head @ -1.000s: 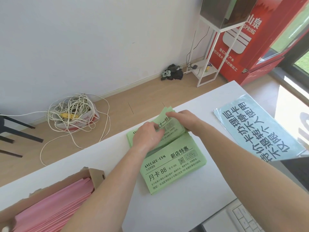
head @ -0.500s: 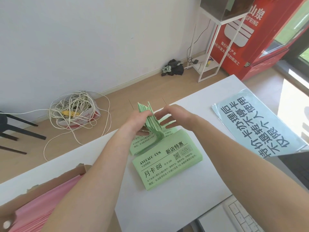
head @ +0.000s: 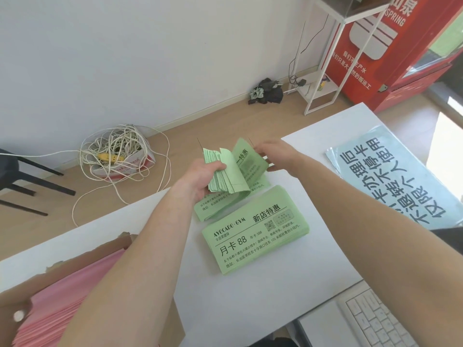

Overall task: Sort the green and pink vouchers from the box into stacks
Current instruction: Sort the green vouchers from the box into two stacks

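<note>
Our left hand (head: pixel 200 175) clamps green bundle (head: pixel 226 177) upright above table (head: pixel 250 296); right hand (head: pixel 278 154) pinches top voucher (head: pixel 250 161), peeling it back, likely for counting. Green stacks (head: pixel 255 236) below; pink vouchers (head: pixel 65 296) wait in box (head: pixel 125 240).

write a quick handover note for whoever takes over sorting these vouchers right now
Left hand: clamped on a bundle of green vouchers, held above the table.
Right hand: fingers pinching one green voucher fanned off that bundle.
Done: two green stacks on the table, a near stack and a far stack partly under the hands.
Left: place the held greens; the pink vouchers sit unsorted in the cardboard box.
</note>
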A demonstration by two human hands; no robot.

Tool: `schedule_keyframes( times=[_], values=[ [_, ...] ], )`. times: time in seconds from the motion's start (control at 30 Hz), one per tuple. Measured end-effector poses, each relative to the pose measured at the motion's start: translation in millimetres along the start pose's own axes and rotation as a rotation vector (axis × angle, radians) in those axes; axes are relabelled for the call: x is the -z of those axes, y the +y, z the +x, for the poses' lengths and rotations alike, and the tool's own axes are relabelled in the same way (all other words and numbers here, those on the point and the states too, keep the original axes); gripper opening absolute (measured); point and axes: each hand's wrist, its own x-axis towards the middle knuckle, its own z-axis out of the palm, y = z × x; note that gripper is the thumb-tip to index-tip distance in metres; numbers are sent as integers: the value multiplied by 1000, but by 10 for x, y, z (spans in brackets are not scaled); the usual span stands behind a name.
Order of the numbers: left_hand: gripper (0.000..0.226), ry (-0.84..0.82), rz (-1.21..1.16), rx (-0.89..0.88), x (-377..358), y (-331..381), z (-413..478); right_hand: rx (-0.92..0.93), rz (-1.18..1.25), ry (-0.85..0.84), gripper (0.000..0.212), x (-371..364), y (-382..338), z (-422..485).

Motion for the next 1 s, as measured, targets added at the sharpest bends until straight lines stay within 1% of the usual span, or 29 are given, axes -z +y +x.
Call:
schedule_keyframes(
  times=[0.07,0.13,0.23,0.3,0.4,0.5,0.6,0.67,0.73,0.9,1.0],
  values=[
    [18,4,-24,2,-5,-41,30,-8,-52,125,19,79,90,50],
    [18,19,-30,-13,-8,-59,55,-44,-56,164,18,136,182,75],
    [23,34,-7,-33,-1,-55,70,-80,-108,128,32,142,264,69],
    [27,27,6,-34,13,-54,79,-42,-163,88,38,92,276,55],
    [24,-18,-6,-29,30,-61,71,36,-311,22,46,12,268,21],
    [25,-40,-15,-35,52,-84,73,69,-492,26,46,-45,282,-24],
    [23,-61,11,-37,75,-109,97,70,-578,64,39,-74,331,-80],
    [20,-81,34,-31,78,-119,83,69,-587,92,38,-65,370,-108],
    [22,-89,40,-34,77,-140,95,70,-577,107,38,-32,390,-137],
    [27,-86,30,-43,50,-177,119,77,-556,81,37,21,419,-170],
    [22,-66,36,-43,46,-191,137,82,-484,77,41,26,434,-170]
  ],
)
